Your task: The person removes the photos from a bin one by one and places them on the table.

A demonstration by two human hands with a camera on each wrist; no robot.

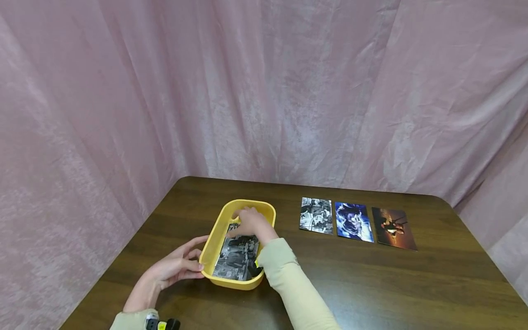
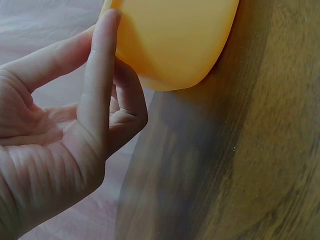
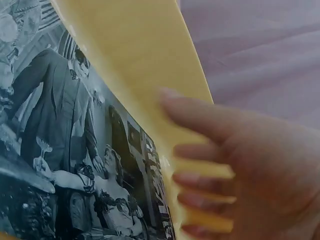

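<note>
A yellow plastic tub (image 1: 211,251) stands on the left part of the table, and a black-and-white photo card (image 1: 235,256) lies inside it. At the tub's near left side, my left hand (image 1: 177,266) pinches the rim between thumb and fingers; the left wrist view shows the thumb (image 2: 100,70) against the tub's edge. My right hand (image 1: 250,223) reaches over the card into the tub. Its fingers are spread and slightly bent, with nothing seen between them. In the right wrist view the fingers (image 3: 200,185) are blurred beside the tub's yellow wall.
To the right of the tub, three picture cards lie in a row: a black-and-white one (image 1: 316,215), a blue one (image 1: 354,222) and an orange-brown one (image 1: 394,228). A pink curtain (image 1: 288,91) hangs behind the brown wooden table (image 1: 371,284).
</note>
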